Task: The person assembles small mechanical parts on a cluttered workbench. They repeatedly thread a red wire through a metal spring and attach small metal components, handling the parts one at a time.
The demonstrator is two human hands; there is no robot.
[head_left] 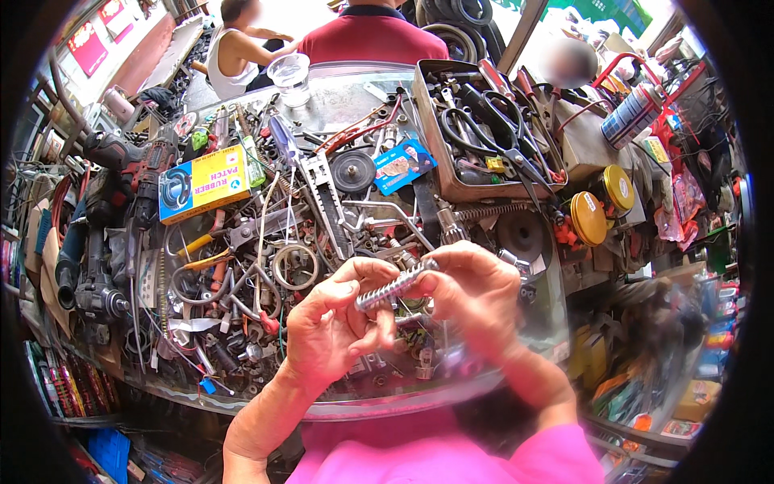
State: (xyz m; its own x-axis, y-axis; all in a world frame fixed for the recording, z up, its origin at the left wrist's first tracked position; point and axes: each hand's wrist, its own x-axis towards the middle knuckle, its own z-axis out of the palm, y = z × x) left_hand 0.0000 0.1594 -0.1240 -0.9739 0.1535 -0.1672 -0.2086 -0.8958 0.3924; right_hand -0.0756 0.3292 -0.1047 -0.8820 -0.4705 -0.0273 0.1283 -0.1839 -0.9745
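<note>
Between my two hands, above the cluttered bench, is a short silver metal piece (389, 291) with spring-like ridges along it; whether it is a coil spring or a threaded bolt I cannot tell. It tilts up toward the right. My left hand (337, 316) has its fingers curled about the lower left end. At the upper right end, my right hand (476, 292) pinches the piece between thumb and fingers. Just beyond my hands, loose metal parts and a dark toothed metal piece (451, 223) lie on the bench, beside a long coil spring (493, 212).
Pliers and scissors (508, 149) fill a metal box (492, 192) at the back right. A yellow-and-pink box (205, 184), an adjustable caliper-like tool (326, 202) and power drills (101, 274) lie leftward. A clear cup (291, 79) stands at the far edge; two people sit beyond.
</note>
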